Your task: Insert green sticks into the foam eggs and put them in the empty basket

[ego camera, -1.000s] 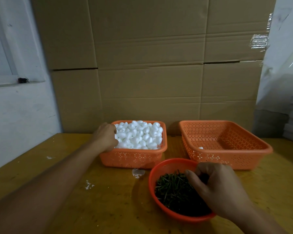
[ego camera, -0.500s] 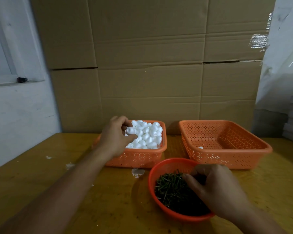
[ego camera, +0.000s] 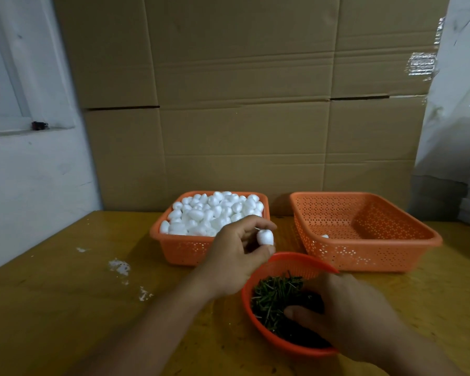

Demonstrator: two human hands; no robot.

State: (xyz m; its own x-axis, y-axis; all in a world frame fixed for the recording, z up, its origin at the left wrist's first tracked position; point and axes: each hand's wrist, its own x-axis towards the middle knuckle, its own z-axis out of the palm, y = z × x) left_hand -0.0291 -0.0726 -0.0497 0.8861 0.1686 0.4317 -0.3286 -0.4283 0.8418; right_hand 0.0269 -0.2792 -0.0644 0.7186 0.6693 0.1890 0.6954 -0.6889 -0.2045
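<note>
My left hand (ego camera: 236,253) pinches one white foam egg (ego camera: 265,237) between thumb and fingers, just above the far rim of the round orange bowl (ego camera: 288,260). That bowl holds a heap of green sticks (ego camera: 276,297). My right hand (ego camera: 347,318) lies over the bowl's right side with its fingers curled down into the sticks; what they hold is hidden. An orange basket (ego camera: 185,246) full of foam eggs (ego camera: 215,210) stands behind on the left. The other orange basket (ego camera: 369,251) on the right holds a single egg (ego camera: 324,236).
Everything stands on a yellow wooden table (ego camera: 65,308) with white foam crumbs (ego camera: 119,267) on its left part. A wall of cardboard boxes (ego camera: 242,104) rises right behind the baskets. A white wall with a window sill is at the left.
My left hand has lifted one egg out of the full basket and carried it towards me, to the bowl's rim. My right hand stays in the sticks, shifted slightly nearer.
</note>
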